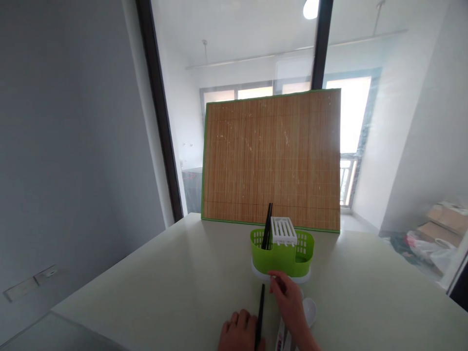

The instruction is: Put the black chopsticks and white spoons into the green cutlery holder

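Note:
My left hand [238,332] rests low on the table, fingers curled, with black chopsticks [261,311] between fingers and thumb, pointing away from me. To its right, my right hand [290,300] hovers just in front of the green basket's white base, fingertips drawn together and nothing visible in them. White spoons [309,312] lie under and beside the right wrist, partly hidden by it. The green utensil basket [275,261] stands upright beyond both hands. A white slatted piece [283,230] sits across its middle, and other black chopsticks [267,226] stand in its left compartment.
A bamboo mat [270,158] with green edging stands upright behind the basket. The pale table [175,292] spreads to both sides. A glass partition with dark frames rises behind it. At the right, cardboard boxes [444,222] and plastic bags are on the floor.

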The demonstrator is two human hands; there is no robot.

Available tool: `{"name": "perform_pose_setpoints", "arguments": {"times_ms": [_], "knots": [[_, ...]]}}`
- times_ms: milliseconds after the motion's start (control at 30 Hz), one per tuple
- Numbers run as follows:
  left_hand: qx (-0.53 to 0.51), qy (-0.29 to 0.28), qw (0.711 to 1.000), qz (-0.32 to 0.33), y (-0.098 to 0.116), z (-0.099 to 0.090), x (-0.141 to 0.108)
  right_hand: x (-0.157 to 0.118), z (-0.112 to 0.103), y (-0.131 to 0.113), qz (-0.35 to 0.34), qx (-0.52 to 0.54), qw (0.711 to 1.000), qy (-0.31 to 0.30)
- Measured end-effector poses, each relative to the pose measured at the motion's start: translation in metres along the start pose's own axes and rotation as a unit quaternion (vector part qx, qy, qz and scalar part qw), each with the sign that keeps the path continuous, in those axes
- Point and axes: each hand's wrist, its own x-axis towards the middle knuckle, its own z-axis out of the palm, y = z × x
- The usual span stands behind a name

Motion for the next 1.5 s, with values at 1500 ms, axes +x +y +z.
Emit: {"name": "perform_pose_setpoints", "arguments": {"times_ms": [1500], "knots": [[-0.441,0.195,0.87,0.1,-0.013,-0.061,0.025,-0.018,0.016,-0.014,-0.146,-0.114,0.955,-0.232]]}}
